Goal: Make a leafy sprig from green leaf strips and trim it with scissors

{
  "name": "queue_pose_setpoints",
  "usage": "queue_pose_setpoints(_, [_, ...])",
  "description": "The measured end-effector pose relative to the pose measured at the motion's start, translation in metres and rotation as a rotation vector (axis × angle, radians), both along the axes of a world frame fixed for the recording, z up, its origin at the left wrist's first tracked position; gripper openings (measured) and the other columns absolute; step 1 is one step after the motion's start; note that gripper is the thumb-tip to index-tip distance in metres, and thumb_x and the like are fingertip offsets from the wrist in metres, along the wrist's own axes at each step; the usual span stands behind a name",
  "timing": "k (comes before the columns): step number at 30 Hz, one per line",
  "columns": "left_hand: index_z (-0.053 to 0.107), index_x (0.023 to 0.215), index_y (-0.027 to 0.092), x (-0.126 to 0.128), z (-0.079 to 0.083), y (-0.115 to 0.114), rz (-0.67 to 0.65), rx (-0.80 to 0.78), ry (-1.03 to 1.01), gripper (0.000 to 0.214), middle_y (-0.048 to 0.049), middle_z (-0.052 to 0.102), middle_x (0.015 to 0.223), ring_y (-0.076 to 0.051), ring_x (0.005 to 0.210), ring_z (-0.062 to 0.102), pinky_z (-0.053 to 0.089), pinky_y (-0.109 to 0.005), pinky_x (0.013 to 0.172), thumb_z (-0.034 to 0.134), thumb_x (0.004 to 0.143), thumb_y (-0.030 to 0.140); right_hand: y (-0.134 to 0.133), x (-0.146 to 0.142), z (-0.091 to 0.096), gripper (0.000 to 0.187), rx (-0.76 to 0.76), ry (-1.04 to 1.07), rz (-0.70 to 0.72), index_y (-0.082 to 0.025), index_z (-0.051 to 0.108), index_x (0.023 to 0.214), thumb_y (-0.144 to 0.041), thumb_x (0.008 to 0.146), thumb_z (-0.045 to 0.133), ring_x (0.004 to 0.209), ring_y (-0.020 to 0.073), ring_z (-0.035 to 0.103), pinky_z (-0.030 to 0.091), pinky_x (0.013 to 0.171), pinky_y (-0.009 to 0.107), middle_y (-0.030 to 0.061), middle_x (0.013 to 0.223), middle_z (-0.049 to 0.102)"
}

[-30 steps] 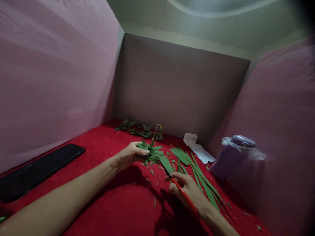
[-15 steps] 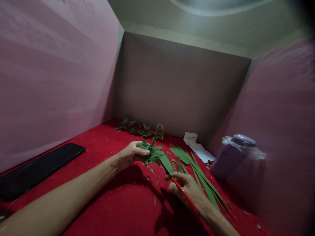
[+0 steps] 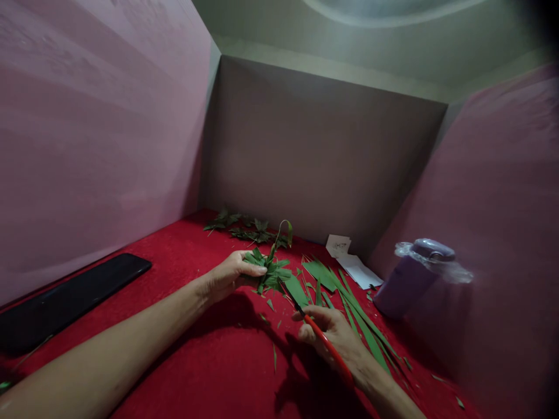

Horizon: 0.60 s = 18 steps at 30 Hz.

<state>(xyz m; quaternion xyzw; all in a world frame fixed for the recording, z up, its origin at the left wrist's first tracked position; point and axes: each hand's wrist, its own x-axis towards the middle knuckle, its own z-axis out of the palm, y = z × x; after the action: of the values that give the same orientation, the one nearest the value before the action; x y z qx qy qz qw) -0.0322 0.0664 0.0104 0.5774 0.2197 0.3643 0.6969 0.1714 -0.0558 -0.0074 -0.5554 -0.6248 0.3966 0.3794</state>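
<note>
My left hand [image 3: 239,269] is closed around a bunch of cut green leaves [image 3: 275,273], with the thumb pressed on top. From the bunch rises a thin stalk that curls over at its tip. My right hand [image 3: 332,329] grips red-handled scissors [image 3: 325,342], whose dark, narrow blades point up and left at the lower right edge of the bunch. Whether the blades touch a leaf I cannot tell. Long green leaf blades [image 3: 364,326] lie beside and behind my right hand, and small leaf scraps are scattered beneath both hands.
Red cloth [image 3: 227,361] covers the tabletop. Lobed leaves [image 3: 257,231] lie along the back. White papers [image 3: 358,270] and a purple container with clear plastic wrap [image 3: 408,282] stand at the right. A black phone-like slab [image 3: 78,297] lies left. Pink side walls [image 3: 105,128] enclose the space.
</note>
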Motion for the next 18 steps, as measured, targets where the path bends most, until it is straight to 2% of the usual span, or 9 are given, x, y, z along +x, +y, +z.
queue_pose_setpoints(12, [0.066,0.086,0.006,0.0005,0.0027,-0.0023,0.002,-0.011,0.001,0.026,-0.0162,0.069,0.089,-0.024,0.081,0.065,0.049,-0.032,0.070,0.069,0.063,0.017,0.0014,0.0000,-0.0044,0.019,-0.030,0.016,-0.043,-0.014,0.064,0.074,-0.031,0.066,0.064,0.044,0.0060,0.024,0.019,0.040,0.020,-0.0059,0.051,0.040])
queue_pose_setpoints(18, [0.065,0.089,0.006,0.0001,0.0029,-0.0032,-0.027,-0.052,-0.034,0.029,-0.0166,0.069,0.090,-0.024,0.080,0.065,0.050,-0.031,0.068,0.070,0.063,0.017,-0.0007,-0.0023,0.0024,0.022,-0.039,0.014,-0.030,-0.014,0.062,0.072,-0.035,0.066,0.064,0.044,0.0060,0.022,0.017,0.041,0.020,-0.0063,0.051,0.039])
